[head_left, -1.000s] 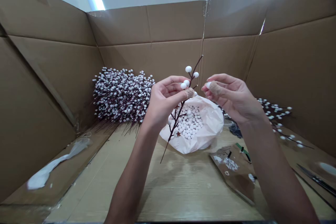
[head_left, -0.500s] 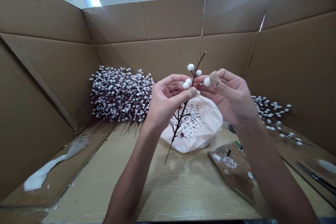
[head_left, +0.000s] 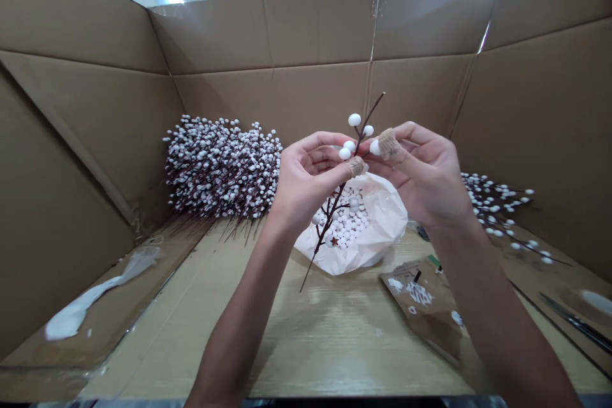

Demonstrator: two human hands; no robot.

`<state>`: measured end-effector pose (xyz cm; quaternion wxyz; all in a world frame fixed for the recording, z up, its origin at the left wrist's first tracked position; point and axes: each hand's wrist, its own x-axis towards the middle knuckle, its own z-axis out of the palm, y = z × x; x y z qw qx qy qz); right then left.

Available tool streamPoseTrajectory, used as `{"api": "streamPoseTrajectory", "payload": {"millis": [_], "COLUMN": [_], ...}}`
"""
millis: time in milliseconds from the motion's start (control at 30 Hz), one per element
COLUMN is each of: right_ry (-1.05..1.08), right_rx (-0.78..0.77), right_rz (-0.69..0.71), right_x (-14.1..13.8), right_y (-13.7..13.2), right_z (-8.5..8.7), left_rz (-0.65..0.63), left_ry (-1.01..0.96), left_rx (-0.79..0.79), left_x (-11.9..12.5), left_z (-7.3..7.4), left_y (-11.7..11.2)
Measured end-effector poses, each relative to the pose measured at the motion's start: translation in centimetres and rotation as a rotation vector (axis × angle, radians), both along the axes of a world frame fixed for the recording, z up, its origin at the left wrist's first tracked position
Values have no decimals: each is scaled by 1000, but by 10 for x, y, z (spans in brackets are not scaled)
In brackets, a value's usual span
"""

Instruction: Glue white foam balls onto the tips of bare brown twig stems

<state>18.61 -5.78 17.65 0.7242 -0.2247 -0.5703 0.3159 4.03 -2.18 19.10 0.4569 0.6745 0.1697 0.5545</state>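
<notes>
My left hand (head_left: 310,182) pinches a thin dark twig (head_left: 325,233) that carries a few white balls near its top. The twig runs from below my hand up to a bare tip. My right hand (head_left: 423,172) pinches one white ball (head_left: 375,147) between a taped fingertip and thumb, right against a side shoot of the twig. Behind both hands lies an open white plastic bag (head_left: 377,239) filled with loose white balls.
A big heap of finished white-ball twigs (head_left: 222,166) lies at the back left. More twigs (head_left: 497,204) lie at the right. A brown paper scrap (head_left: 423,306) and a dark tool (head_left: 576,325) rest on the cardboard floor, and white film (head_left: 90,296) lies at the left. Cardboard walls (head_left: 86,127) surround everything.
My right hand has brought its white ball leftward from a short way off until it meets the twig. The left hand and twig have shifted slightly right and up.
</notes>
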Motion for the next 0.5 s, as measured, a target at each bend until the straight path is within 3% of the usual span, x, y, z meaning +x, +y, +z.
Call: {"api": "streamPoseTrajectory", "payload": {"millis": [500], "right_ry": [-57], "right_rx": [9], "right_rz": [-110], "right_x": [1], "right_y": [6], "right_z": [-5], "left_rz": [97], "left_ry": [43], "left_rx": [68], "left_x": [1], "left_z": [-1], "left_y": [-1]}}
